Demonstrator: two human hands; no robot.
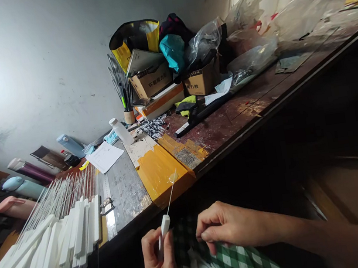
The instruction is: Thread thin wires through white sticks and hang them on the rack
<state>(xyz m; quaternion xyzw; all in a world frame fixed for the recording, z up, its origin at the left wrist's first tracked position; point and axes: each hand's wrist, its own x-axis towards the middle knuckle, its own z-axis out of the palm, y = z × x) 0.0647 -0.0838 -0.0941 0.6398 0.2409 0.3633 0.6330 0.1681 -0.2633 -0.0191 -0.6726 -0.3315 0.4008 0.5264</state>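
My left hand (159, 262) grips a white plastic handle (164, 229) with a thin wire rod (171, 193) sticking up from it toward the bench edge. My right hand (230, 226) is just to its right, fingers pinched together over green checked cloth (239, 264); whether it holds something small I cannot tell. To the left, a fanned row of several white handles with long wire rods (62, 228) lies over the bench edge.
The worn wooden bench (245, 112) carries a yellow taped pad (159, 171), a metal ruler (108, 205), a paper sheet (104, 156), a white bottle (121, 131), cardboard boxes (152, 81), a pen cup (128, 114) and plastic bags (281, 10). Flasks (28, 171) lie at far left.
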